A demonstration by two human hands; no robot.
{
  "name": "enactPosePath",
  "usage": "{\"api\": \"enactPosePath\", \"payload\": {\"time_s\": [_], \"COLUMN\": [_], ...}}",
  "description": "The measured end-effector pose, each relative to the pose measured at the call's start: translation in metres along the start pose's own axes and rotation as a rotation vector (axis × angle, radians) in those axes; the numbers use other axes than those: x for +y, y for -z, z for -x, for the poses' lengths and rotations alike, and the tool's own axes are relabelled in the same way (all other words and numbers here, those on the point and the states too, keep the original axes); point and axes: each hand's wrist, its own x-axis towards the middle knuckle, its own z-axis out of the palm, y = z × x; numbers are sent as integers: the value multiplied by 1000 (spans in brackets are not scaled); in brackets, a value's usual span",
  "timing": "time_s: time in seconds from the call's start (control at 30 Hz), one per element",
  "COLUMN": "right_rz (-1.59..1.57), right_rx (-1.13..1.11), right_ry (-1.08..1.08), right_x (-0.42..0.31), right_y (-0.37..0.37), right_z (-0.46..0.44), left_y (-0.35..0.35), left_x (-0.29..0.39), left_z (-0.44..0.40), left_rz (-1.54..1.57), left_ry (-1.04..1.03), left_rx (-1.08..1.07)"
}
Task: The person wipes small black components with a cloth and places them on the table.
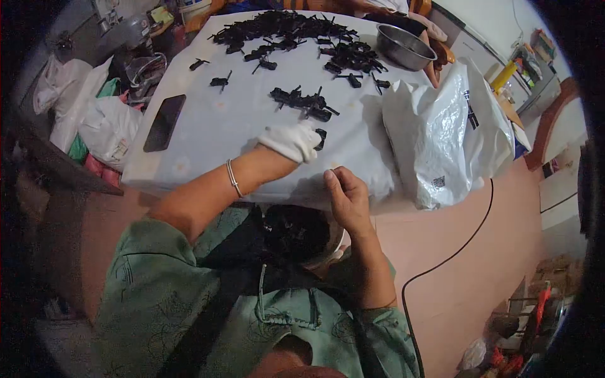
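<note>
My left hand, in a white glove with a silver bangle at the wrist, is closed over the table; a small black part shows at its fingertips. To its lower right, by the table's near edge, my bare right hand has thumb and forefinger pinched together; anything between them is too small to make out. A short row of black parts lies just beyond my left hand. Farther back, a large pile of similar black parts spreads over the white tablecloth.
A dark phone lies at the left. On the right stand a white plastic bag and a metal bowl. Below the table edge, a container of black pieces sits near my lap. Part of another person's arm shows behind the bowl.
</note>
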Motion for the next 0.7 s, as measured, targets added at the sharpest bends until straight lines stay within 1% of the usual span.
{"api": "enactPosePath", "payload": {"time_s": [0.07, 0.1, 0.17, 0.2, 0.3, 0.37, 0.4, 0.47, 0.5, 0.57, 0.6, 0.63, 0.67, 0.7], "right_rz": [8, 15, 28, 40, 16, 8, 0, 19, 39, 46, 53, 52, 88, 124], "right_rx": [7, 14, 15, 21, 28, 56, 85, 99, 112, 120, 124, 125, 114, 103], "right_ry": [0, 1, -4, -11, 10, 43, 77, 83, 95, 84, 70, 70, 133, 197], "right_x": [2, 3, -3, -5, -2, -2, -2, -2, -3, -7, -8, -6, -2, -1], "right_y": [-2, -3, -3, -3, -3, -4, -4, -4, -4, -5, -6, -7, -8, -9], "right_z": [0, -1, -1, -1, -2, -4, -4, -3, -3, -3, -2, -2, -2, -2], "left_y": [-1, 1, 7, 10, 14, 11, 11, 12, 15, 24, 26, 28, 30, 26], "left_x": [1, 2, 4, 6, 7, -1, -2, -3, -3, -2, -2, -1, 0, 0], "left_z": [-3, -8, -18, -16, -11, -6, -2, 7, 9, 11, 12, 14, 15, 17], "left_rz": [66, 67, 19, 21, 53, 28, 30, 277, 276, 531, 529, 642, 755, 754], "left_ry": [103, 108, 188, 190, 131, -97, -99, -29, -30, 251, 248, 348, 448, 447], "left_rx": [31, 32, -204, -205, -184, -51, -55, 219, 220, 204, 204, 186, 168, 172]}}
